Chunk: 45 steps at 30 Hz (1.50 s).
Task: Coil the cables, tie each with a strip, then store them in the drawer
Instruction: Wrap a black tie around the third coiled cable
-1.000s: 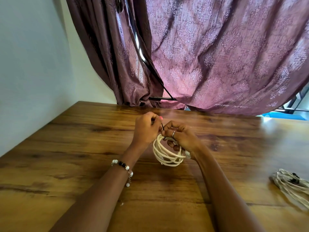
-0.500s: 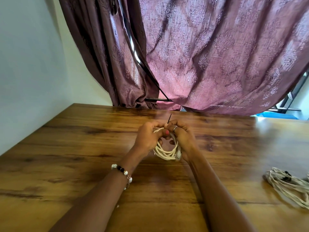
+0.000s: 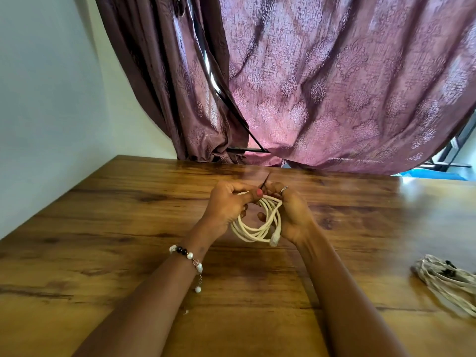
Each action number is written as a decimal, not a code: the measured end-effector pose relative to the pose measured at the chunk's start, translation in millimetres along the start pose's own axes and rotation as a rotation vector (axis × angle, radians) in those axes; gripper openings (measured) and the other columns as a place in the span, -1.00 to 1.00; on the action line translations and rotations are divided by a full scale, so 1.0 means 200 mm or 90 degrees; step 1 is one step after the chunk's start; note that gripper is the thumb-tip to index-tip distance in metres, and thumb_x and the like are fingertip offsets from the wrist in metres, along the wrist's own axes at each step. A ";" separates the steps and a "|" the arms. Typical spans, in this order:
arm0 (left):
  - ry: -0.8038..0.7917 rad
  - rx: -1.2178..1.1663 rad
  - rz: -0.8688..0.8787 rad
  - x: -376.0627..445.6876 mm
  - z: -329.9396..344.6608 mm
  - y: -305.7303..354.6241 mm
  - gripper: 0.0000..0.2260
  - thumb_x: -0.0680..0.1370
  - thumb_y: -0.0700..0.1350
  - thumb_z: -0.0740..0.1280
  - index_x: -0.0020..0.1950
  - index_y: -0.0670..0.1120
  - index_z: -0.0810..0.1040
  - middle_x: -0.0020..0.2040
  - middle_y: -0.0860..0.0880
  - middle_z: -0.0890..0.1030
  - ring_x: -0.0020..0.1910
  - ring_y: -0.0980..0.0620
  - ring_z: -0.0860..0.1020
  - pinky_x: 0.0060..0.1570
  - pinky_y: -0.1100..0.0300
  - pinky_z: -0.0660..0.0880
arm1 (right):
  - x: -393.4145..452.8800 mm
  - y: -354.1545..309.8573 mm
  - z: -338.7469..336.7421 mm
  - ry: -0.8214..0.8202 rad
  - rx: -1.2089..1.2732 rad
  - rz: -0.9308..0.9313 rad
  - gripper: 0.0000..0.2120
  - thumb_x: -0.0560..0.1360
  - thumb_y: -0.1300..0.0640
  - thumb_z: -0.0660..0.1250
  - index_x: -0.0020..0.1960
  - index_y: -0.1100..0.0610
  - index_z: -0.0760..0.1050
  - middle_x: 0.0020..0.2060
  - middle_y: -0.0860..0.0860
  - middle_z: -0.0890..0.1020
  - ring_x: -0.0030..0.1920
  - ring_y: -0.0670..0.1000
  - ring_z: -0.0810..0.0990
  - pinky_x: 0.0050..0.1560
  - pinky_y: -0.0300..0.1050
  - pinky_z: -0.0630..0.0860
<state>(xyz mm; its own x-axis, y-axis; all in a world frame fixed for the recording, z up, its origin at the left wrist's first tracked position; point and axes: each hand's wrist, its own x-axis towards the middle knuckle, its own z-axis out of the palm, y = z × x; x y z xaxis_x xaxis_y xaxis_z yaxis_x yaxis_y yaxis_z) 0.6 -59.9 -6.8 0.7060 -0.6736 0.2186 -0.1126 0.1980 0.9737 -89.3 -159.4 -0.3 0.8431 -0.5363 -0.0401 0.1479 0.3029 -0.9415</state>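
A coiled cream-white cable (image 3: pixel 253 228) hangs between my two hands just above the wooden table (image 3: pixel 103 240). My left hand (image 3: pixel 226 204) grips the coil's top left, its thumb pressed on the bundled strands. On the right side, my right hand (image 3: pixel 291 212) closes around the coil, and the cable's plug end shows below that palm. A thin black strip (image 3: pixel 265 181) pokes up between the fingertips of both hands at the top of the coil. A second cream cable bundle (image 3: pixel 448 279), tied with something black, lies on the table at the far right.
A purple patterned curtain (image 3: pixel 322 86) hangs behind the table's far edge. A pale wall (image 3: pixel 46 99) runs along the left side. A dark metal bar shows in the curtain's gap.
The coil has been turned and now hangs lower and wider between my hands. The black strip's tip still sticks up at the coil's top.
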 end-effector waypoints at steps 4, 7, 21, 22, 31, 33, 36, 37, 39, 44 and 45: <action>-0.010 0.048 -0.007 0.00 0.01 -0.01 -0.97 0.43 -0.24 0.47 -0.21 -0.15 0.68 -0.34 -0.15 0.64 -0.59 0.12 0.32 -0.56 0.30 0.26 | 0.00 -0.02 -0.01 -0.006 0.013 -0.120 -0.78 0.55 0.38 0.15 -0.21 0.34 0.51 -0.35 0.14 0.59 -0.35 0.04 0.57 -0.26 -0.07 0.56; 0.009 0.029 -0.017 0.00 0.02 -0.01 -0.98 0.45 -0.25 0.45 -0.18 -0.17 0.68 -0.33 -0.17 0.62 -0.57 0.11 0.31 -0.57 0.30 0.25 | 0.00 -0.02 -0.03 -0.045 0.021 -0.152 -0.74 0.57 0.36 0.15 -0.19 0.32 0.56 -0.26 0.15 0.63 -0.26 0.07 0.61 -0.04 0.07 0.54; -0.041 0.057 -0.012 -0.01 0.02 0.01 -0.95 0.45 -0.32 0.42 -0.22 -0.26 0.65 -0.36 -0.16 0.61 -0.61 0.14 0.36 -0.59 0.33 0.28 | 0.02 0.00 -0.03 0.032 -0.119 -0.219 -0.74 0.60 0.38 0.12 -0.20 0.24 0.48 -0.40 0.05 0.56 -0.43 -0.09 0.52 -0.37 -0.25 0.50; -0.057 0.082 -0.011 -0.02 0.02 0.01 -0.95 0.44 -0.32 0.42 -0.21 -0.27 0.65 -0.40 -0.13 0.59 -0.62 0.13 0.36 -0.59 0.33 0.28 | 0.02 0.00 -0.03 0.060 -0.141 -0.208 -0.71 0.59 0.40 0.11 -0.22 0.22 0.49 -0.42 0.05 0.54 -0.48 -0.11 0.49 -0.43 -0.28 0.45; -0.126 0.158 0.004 -0.01 0.07 0.00 -0.76 0.45 -0.34 0.38 -0.41 -0.16 0.49 -0.59 0.08 0.47 -0.65 0.19 0.36 -0.56 0.36 0.27 | 0.09 -0.05 -0.10 0.217 -0.222 -0.196 -0.57 0.42 0.53 0.02 -0.33 0.12 0.49 -0.45 0.03 0.47 -0.45 -0.04 0.36 -0.43 -0.20 0.21; -0.123 0.169 0.020 -0.02 0.05 -0.02 -0.74 0.45 -0.36 0.37 -0.42 -0.17 0.48 -0.57 0.06 0.48 -0.63 0.21 0.37 -0.56 0.36 0.28 | 0.09 -0.12 -0.22 0.302 -0.203 -0.266 -0.58 0.45 0.52 0.08 -0.30 0.07 0.49 -0.41 -0.02 0.51 -0.42 -0.10 0.40 -0.46 -0.23 0.24; -0.070 0.105 0.019 -0.01 -0.01 -0.02 -0.73 0.46 -0.36 0.37 -0.41 -0.18 0.46 -0.59 0.10 0.47 -0.63 0.20 0.36 -0.60 0.36 0.27 | 0.04 -0.18 -0.38 0.273 0.032 -0.284 -0.67 0.57 0.42 0.13 -0.25 0.13 0.46 -0.44 -0.07 0.54 -0.47 -0.15 0.38 -0.44 -0.27 0.30; -0.056 0.083 0.018 0.01 -0.02 -0.02 -0.73 0.47 -0.36 0.37 -0.41 -0.18 0.45 -0.59 0.10 0.47 -0.64 0.18 0.34 -0.60 0.35 0.25 | 0.02 -0.19 -0.37 0.243 0.057 -0.276 -0.72 0.59 0.39 0.15 -0.21 0.15 0.48 -0.43 -0.05 0.57 -0.46 -0.14 0.39 -0.42 -0.28 0.33; -0.057 0.075 0.022 0.02 -0.02 -0.02 -0.74 0.46 -0.36 0.37 -0.40 -0.19 0.46 -0.57 0.08 0.48 -0.63 0.15 0.34 -0.59 0.33 0.24 | 0.02 -0.17 -0.32 0.172 0.020 -0.254 -0.83 0.58 0.33 0.20 -0.11 0.22 0.54 -0.33 0.03 0.62 -0.43 -0.11 0.41 -0.39 -0.27 0.42; -0.049 0.105 0.043 0.01 0.02 -0.03 -0.79 0.44 -0.36 0.39 -0.39 -0.21 0.52 -0.49 -0.07 0.48 -0.61 0.12 0.34 -0.56 0.33 0.26 | 0.03 -0.08 -0.16 0.059 -0.171 -0.183 -0.90 0.51 0.25 0.33 -0.03 0.26 0.60 -0.20 0.13 0.65 -0.36 -0.08 0.47 -0.33 -0.21 0.49; -0.044 0.107 0.047 0.01 0.02 -0.03 -0.78 0.44 -0.36 0.39 -0.39 -0.20 0.51 -0.52 -0.05 0.46 -0.62 0.12 0.34 -0.57 0.34 0.26 | 0.04 -0.06 -0.15 0.046 -0.194 -0.173 -0.90 0.51 0.27 0.34 -0.03 0.29 0.60 -0.22 0.13 0.64 -0.35 -0.06 0.47 -0.32 -0.21 0.49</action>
<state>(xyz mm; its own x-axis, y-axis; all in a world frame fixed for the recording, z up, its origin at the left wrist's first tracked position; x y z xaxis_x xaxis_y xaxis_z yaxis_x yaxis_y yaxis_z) 0.2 -65.6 -12.6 0.6428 -0.7097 0.2883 -0.2813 0.1313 0.9506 -100.4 -191.0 0.4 0.7541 -0.6222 0.2105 0.1917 -0.0982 -0.9765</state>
